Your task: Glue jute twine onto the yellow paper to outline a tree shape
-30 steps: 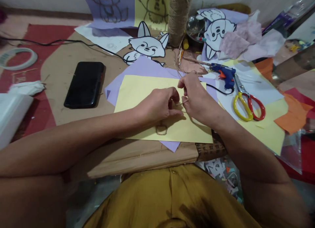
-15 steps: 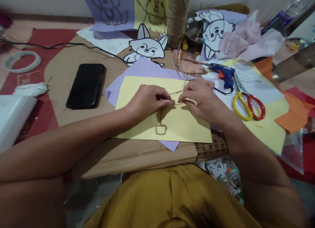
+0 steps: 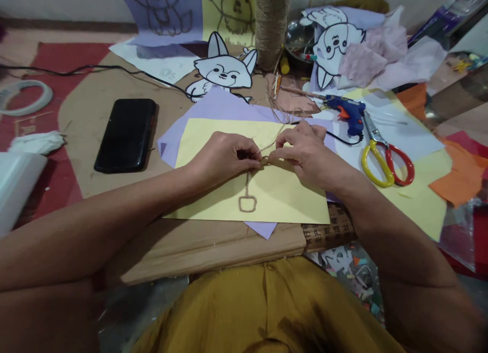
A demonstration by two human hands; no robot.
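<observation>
Yellow paper (image 3: 213,200) lies over purple paper (image 3: 171,139) on cardboard. Brown twine (image 3: 270,146) runs from a loose tangle behind the sheet down to my fingers. My left hand (image 3: 229,157) pinches the twine near the sheet's middle. From the right, my right hand (image 3: 305,150) pinches the same twine, its fingertips close beside the left ones. Below them, a small rounded square of twine (image 3: 247,204) with a straight stem sits on the yellow paper. The exact shape between my fingertips is partly hidden.
A black phone (image 3: 125,134) lies left. Scissors (image 3: 387,160) and a blue glue gun (image 3: 346,111) with a black cord lie right. Behind stand a twine spool (image 3: 271,28) and a fox cutout (image 3: 223,71). A tape roll (image 3: 48,96) is far left.
My right fingertips have moved left, closer to my left fingertips, with the twine between them. The view has shifted slightly.
</observation>
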